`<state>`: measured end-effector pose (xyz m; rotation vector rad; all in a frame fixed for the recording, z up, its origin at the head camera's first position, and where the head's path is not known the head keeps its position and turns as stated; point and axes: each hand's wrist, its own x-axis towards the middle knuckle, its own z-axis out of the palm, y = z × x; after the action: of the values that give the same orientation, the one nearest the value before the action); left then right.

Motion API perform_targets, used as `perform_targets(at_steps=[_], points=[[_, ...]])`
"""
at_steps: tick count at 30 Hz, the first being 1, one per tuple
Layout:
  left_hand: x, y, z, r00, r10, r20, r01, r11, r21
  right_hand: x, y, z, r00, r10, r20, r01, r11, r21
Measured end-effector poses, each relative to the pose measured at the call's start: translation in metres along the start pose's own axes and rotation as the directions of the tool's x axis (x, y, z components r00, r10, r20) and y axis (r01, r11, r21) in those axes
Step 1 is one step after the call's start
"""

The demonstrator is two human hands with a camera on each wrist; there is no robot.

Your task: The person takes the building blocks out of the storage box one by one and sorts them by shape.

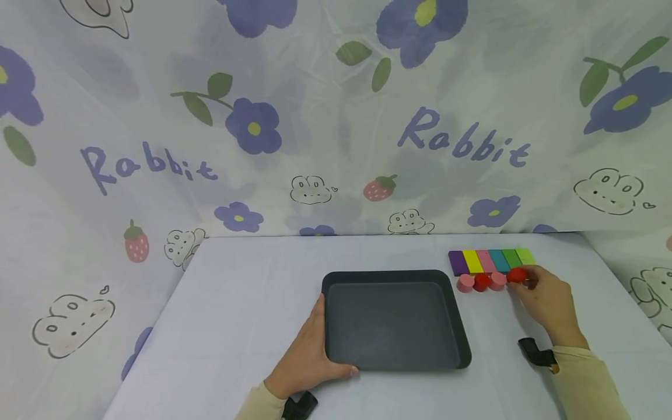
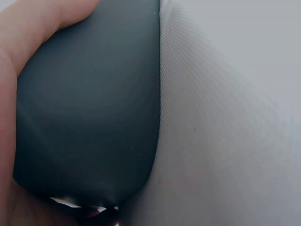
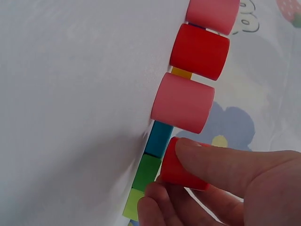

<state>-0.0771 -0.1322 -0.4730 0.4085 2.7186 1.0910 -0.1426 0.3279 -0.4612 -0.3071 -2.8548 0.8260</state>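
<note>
My left hand [image 1: 307,350] rests against the near left corner of a dark grey baking tray [image 1: 391,368], its fingers along the left side and its thumb by the front edge. The tray's dark wall [image 2: 94,108] fills much of the left wrist view. At the right, my right hand [image 1: 548,300] pinches a red cylinder block [image 1: 517,275] between thumb and fingers. This block is at the right end of a row with a pink cylinder [image 3: 183,102], a red cylinder [image 3: 200,51] and another pink cylinder [image 3: 214,13].
Behind the cylinders lies a row of flat coloured blocks, from a purple block [image 1: 459,262] to a light green block [image 1: 525,256]. A white cloth covers the table [image 1: 220,326]. A printed curtain [image 1: 325,128] hangs behind it.
</note>
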Motion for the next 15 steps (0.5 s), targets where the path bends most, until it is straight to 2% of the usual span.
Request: perform_targets(at_steps=[15], points=[[0.0007,-0.0002,-0.0003,1.000,0.014,-0.001,-0.014,1.000,-0.001,0.0028,0.0000,-0.0005,0.995,0.029,0.100,-0.027,1.000,-0.016]])
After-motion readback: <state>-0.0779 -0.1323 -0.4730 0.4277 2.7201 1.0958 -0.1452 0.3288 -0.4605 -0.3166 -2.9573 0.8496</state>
